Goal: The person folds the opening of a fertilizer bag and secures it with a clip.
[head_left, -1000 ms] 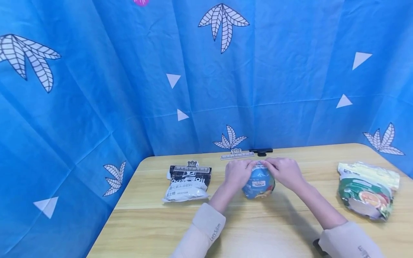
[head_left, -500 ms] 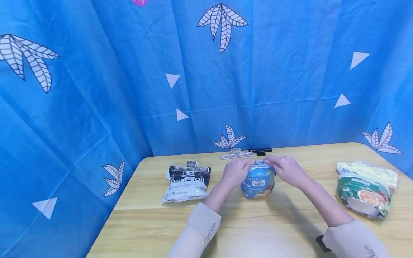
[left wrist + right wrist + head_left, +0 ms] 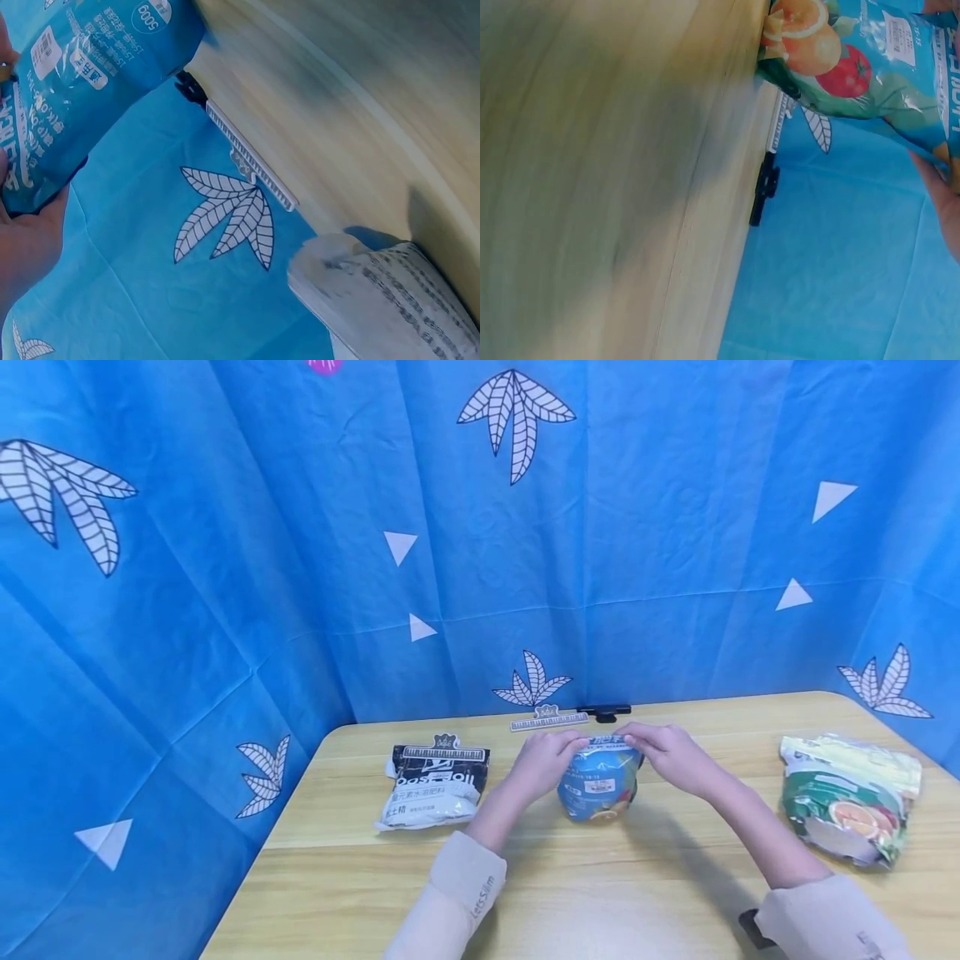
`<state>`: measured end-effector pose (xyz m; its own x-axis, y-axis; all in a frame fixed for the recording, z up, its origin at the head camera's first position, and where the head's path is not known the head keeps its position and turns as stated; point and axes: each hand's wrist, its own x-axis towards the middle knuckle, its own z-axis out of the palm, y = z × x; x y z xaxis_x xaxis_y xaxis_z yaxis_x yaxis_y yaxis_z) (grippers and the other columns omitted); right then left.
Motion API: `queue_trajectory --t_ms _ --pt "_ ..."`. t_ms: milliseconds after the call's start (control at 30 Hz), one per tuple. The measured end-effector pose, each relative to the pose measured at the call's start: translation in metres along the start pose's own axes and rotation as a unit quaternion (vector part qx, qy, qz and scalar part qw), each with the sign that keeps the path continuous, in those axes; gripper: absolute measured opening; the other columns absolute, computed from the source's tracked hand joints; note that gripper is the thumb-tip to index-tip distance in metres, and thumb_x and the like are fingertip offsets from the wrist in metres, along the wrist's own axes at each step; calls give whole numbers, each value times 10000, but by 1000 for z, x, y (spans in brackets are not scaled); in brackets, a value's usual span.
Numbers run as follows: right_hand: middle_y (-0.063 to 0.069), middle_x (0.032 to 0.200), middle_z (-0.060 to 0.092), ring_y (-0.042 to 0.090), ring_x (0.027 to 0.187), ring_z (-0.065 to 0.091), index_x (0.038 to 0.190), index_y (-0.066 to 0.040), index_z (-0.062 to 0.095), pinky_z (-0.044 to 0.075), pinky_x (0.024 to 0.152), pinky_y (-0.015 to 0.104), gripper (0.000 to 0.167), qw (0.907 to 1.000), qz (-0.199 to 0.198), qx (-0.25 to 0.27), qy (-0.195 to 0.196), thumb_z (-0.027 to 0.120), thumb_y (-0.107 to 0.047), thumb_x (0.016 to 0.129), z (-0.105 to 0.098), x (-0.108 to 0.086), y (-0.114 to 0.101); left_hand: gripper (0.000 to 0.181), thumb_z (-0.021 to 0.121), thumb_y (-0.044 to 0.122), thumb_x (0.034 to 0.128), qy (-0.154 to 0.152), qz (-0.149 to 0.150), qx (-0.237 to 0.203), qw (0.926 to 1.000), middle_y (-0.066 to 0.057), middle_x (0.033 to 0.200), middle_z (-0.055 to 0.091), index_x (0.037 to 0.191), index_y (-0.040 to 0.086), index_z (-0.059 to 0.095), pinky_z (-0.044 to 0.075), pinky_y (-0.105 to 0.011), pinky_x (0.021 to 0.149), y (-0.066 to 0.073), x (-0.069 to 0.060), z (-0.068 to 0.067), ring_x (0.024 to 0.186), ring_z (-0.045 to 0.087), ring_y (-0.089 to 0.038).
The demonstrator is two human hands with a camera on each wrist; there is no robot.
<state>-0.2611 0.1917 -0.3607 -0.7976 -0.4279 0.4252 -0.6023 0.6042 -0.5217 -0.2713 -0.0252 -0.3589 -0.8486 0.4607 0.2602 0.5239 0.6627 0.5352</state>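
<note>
A blue plastic bag (image 3: 597, 789) printed with fruit stands on the table in front of me. At its top left corner, my left hand (image 3: 542, 763) pinches the edge with thumb and fingers. The opposite top corner is held by my right hand (image 3: 671, 760). Seen from the left wrist, the bag (image 3: 112, 79) shows white lettering and a label, with the left hand (image 3: 34, 244) at its top end. Oranges and a tomato are printed on the bag (image 3: 900, 67) in the right wrist view, where the right hand (image 3: 946, 210) is partly cut off.
Left on the table (image 3: 570, 893) lies a black-and-white bag (image 3: 435, 789) with a piano-patterned clip (image 3: 444, 752) across its top. A similar clip (image 3: 549, 719) and a black clip (image 3: 604, 712) lie at the back edge. A green fruit-printed bag (image 3: 847, 806) lies right.
My hands have moved apart along the bag's top edge, the right one shifting right. More of the lettered top strip shows between them. The other bags and the clips stay put.
</note>
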Motion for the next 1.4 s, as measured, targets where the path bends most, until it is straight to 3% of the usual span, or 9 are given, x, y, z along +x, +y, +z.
queue_trajectory --t_ms 100,200,467,633,800,933,1100,1233,1400 --pt "180 1035 634 361 959 584 1099 31 617 449 820 517 230 9992 88 379 -127 443 -17 957 -2 -2 3 370 391 312 993 -179 -194 -369 9990 -38 1230 571 1241 112 581 362 -338 976 -3 -1 -2 1159 492 -192" --pt "196 1044 628 359 955 586 1105 46 612 456 812 506 234 9989 100 451 -116 440 11 950 -4 -2 4 375 389 304 993 -262 -249 -437 9984 -45 1250 555 1264 106 559 354 -336 983 -5 -2 -4 1175 478 -197" --pt "129 941 661 230 796 604 1053 34 642 491 687 397 194 9999 -13 98 90 497 9 927 -7 -3 8 371 410 303 987 -253 -89 -506 9984 -48 1224 574 1250 94 568 366 -315 971 -8 -2 -8 1150 501 -187" --pt "126 935 666 226 785 610 1042 35 649 498 672 392 184 9998 -131 -4 122 512 1 923 -9 -5 11 356 428 291 979 -50 13 -475 9989 -52 1181 600 1215 82 594 380 -304 957 -14 -3 -7 1118 527 -187" --pt "116 916 667 200 739 582 1051 43 644 484 644 354 190 9998 -154 55 101 508 21 919 -10 -5 12 351 432 294 977 -13 -183 -530 9984 -38 1129 627 1215 96 597 376 -324 964 -13 -3 -8 1108 532 -183" --pt "105 883 670 135 670 532 1035 47 650 448 580 299 182 9995 -228 9 201 519 30 911 -10 -4 10 345 434 292 976 -25 -163 -512 9986 -34 1101 638 1212 100 599 378 -330 962 -15 -4 -8 1095 540 -181" --pt "134 931 665 200 752 586 1046 44 645 488 651 379 186 9999 -94 23 88 518 -13 925 -12 -3 9 331 442 275 977 -174 -51 -594 9981 -29 1076 645 1198 92 607 404 -300 933 -15 -3 -10 1033 570 -151" --pt "164 1022 642 256 837 619 1079 22 638 489 739 478 223 9995 21 -308 -73 591 -86 889 -14 -3 6 301 479 248 964 -304 69 -428 9986 -20 1081 640 1200 112 607 431 -270 886 -12 -2 -14 948 583 -107" --pt "123 1010 645 239 835 629 1052 -20 647 512 717 430 236 9965 -227 -782 -192 668 -125 842 -13 4 -6 301 593 220 905 -314 240 191 9990 2 1180 601 1196 146 615 433 -247 869 -2 4 -18 1032 556 -109"
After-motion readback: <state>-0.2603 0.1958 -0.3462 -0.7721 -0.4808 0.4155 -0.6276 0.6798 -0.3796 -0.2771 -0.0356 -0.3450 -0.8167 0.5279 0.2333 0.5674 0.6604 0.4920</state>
